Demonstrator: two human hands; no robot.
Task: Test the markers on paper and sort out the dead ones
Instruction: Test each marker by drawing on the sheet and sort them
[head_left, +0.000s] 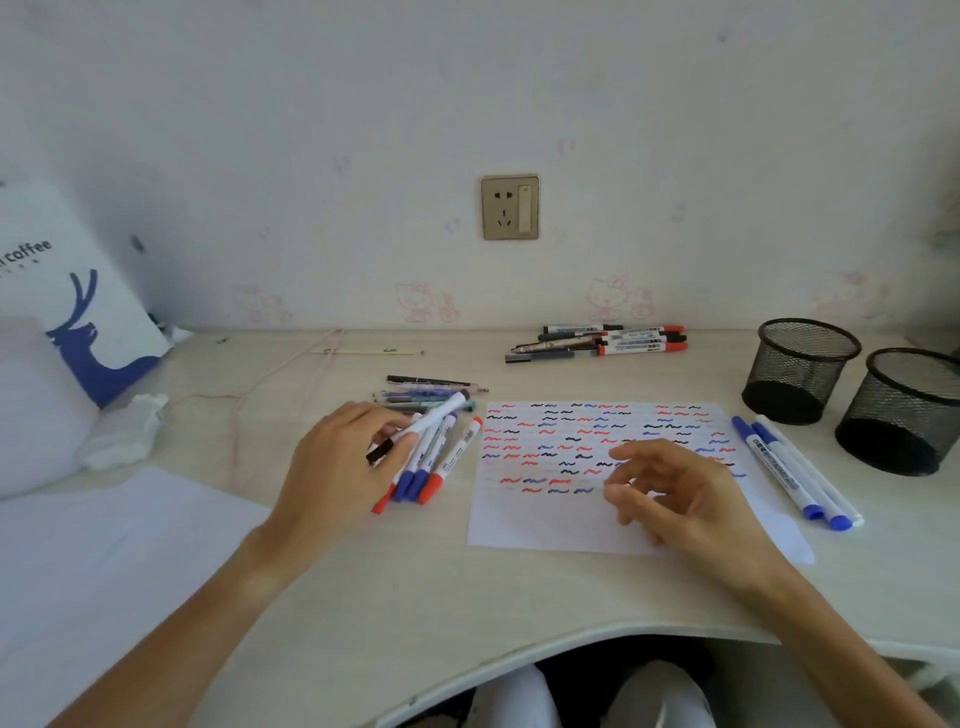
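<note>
Nearest the camera, at six o'clock, the curved desk edge (519, 660) cuts in front of the person's lap. Just beyond, at eight o'clock, the left hand (332, 467) pinches a black-capped marker (421, 427), its long axis running from eight toward two o'clock, cap end low. The right hand (675, 493) hovers over the test paper (550, 525), fingers loosely curled and holding nothing; it is the nearer hand to the cap, which lies at its nine o'clock, so uncapping probably comes next. Bare paper remains along the near edge for a fresh mark. Untested markers (423, 467) lie beside the left hand. Farther off, blue markers (795, 467) at three o'clock, mesh cups (800, 369) beyond, another pile (602, 342) at twelve.
</note>
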